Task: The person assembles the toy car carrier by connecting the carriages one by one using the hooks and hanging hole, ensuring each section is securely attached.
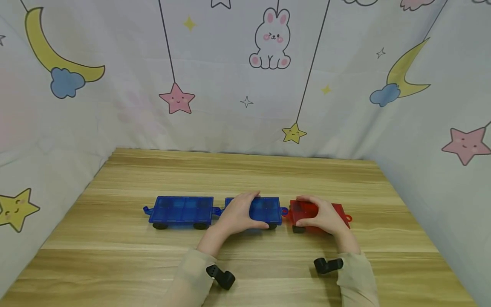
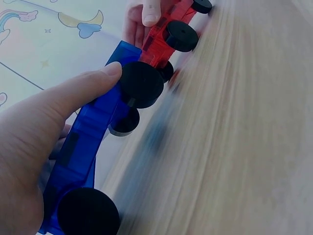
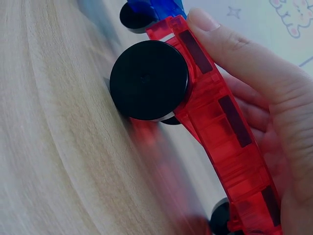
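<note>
Three toy train cars with see-through flat tops and black wheels stand in a row. My left hand [image 1: 235, 216] grips the middle blue train car [image 1: 268, 209] across its top, its thumb along the near side. With thumb and fingers astride it, my right hand [image 1: 325, 216] holds the red train car [image 1: 304, 208] at the right. Between these two, the blue ring [image 1: 284, 211] overlaps the red car's front end. Leftmost stands another blue train car [image 1: 184, 209], its right end meeting the middle car's hook. The right wrist view shows the red car's large wheel [image 3: 149, 81] close over the table.
The wooden table [image 1: 238, 170] reaches back to a white cloth [image 1: 218, 128] printed with stars, moons and a rabbit, which also hangs along both sides. A small black camera sits on each wrist, the left one [image 1: 221, 277] and the right one [image 1: 327, 265].
</note>
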{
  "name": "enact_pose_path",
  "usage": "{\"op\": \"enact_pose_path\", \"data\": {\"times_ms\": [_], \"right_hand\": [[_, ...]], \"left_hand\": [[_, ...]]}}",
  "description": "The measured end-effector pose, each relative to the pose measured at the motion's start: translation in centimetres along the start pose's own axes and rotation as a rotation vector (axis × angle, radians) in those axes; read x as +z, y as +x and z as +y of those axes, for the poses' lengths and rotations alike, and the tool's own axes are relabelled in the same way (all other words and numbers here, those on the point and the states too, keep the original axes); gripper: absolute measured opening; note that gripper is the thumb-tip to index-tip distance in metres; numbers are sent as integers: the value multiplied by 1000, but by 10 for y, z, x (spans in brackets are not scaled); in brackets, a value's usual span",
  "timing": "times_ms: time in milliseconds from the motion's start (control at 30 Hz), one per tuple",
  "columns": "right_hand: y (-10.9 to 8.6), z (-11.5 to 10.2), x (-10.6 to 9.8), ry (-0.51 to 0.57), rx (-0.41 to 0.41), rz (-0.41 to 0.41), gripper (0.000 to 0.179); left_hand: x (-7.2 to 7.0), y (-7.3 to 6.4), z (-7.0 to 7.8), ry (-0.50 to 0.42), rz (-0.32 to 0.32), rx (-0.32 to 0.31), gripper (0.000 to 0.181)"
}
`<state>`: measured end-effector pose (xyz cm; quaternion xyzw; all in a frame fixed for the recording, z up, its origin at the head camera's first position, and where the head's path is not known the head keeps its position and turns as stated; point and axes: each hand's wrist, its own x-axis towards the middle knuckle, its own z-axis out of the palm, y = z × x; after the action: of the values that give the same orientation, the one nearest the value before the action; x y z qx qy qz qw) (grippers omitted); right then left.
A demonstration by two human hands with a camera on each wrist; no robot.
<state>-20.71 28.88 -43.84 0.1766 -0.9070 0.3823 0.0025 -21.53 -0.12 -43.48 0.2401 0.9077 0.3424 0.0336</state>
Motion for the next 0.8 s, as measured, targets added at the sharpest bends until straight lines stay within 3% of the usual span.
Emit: {"op": "enact_pose_path", "data": {"times_ms": [800], "right_hand": [[1, 2, 1, 8, 2, -9, 70]], "left_hand": [[1, 1, 0, 25, -2, 3, 100]]}}
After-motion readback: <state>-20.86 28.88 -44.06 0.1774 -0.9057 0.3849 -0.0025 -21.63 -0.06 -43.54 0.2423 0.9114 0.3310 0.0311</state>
